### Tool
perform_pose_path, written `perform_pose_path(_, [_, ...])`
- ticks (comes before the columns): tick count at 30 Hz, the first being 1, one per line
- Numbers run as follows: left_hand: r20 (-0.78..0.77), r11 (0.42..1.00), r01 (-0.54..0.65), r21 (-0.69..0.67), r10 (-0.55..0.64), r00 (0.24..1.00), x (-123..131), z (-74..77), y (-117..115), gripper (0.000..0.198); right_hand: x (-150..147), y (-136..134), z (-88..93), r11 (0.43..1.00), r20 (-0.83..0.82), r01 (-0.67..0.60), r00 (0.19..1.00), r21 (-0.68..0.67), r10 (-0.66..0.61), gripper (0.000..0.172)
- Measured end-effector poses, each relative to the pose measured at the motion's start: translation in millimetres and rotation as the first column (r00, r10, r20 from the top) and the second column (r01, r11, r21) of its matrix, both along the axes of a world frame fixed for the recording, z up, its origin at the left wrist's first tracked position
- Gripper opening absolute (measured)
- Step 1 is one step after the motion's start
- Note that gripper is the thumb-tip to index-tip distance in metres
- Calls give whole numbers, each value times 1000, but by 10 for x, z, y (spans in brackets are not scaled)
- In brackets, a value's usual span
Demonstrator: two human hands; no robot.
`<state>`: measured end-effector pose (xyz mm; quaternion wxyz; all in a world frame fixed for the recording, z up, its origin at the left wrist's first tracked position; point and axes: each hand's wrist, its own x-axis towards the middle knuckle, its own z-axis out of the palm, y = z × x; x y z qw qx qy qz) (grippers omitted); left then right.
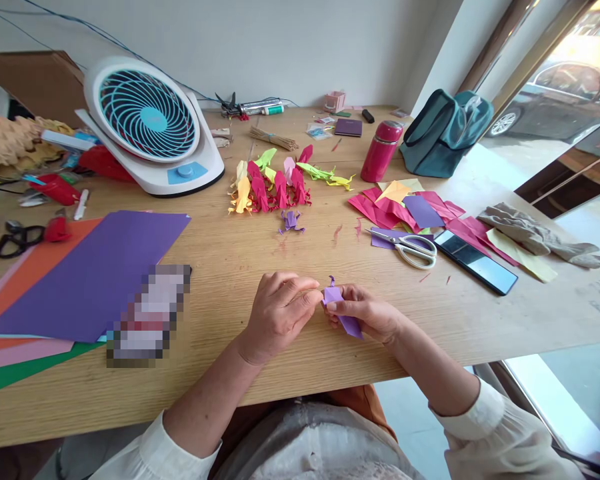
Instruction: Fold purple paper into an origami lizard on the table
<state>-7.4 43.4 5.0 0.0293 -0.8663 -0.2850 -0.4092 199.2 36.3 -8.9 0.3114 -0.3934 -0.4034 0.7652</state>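
Over the front of the wooden table, my right hand [367, 310] grips a folded purple paper figure [349, 325], its thumb flat across the paper. A thin curled strip of the figure sticks up at its far end. My left hand [283, 310] comes in from the left with thumb and fingertips pinched at the figure's left edge; a small part of the paper lies between them, largely hidden. Beyond my hands sits a finished-looking purple origami frog [291, 221]. Behind it stand several origami figures [280, 190] in red, orange, green and pink.
Purple paper sheets [95, 273] and a blurred-out flat object [150, 313] lie left. White-handled scissors [415, 250], a phone [477, 261], red paper pieces [375, 208] and a glove [535, 233] are right. A fan [150, 120], red flask [381, 152] and teal bag [443, 137] stand behind.
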Motion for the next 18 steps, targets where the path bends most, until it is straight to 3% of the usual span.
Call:
perform_pose_path(6, [74,985,35,-166,-23,997,55,-36,-13,16,-14,2,-12,992,120,0,993,124,-15,45])
perform_pose_path(10, [210,928,95,-360,-18,978,90,-61,-13,13,-23,-2,-21,955,180,9,981,298,-65,41])
perform_pose_path(13, [244,877,113,-467,5,970,93,-74,-12,14,-45,-15,10,906,256,3,959,424,-123,36])
perform_pose_path(18, [233,850,113,-515,12,972,80,-88,-11,18,-94,-42,57,768,376,-10,876,641,-302,26])
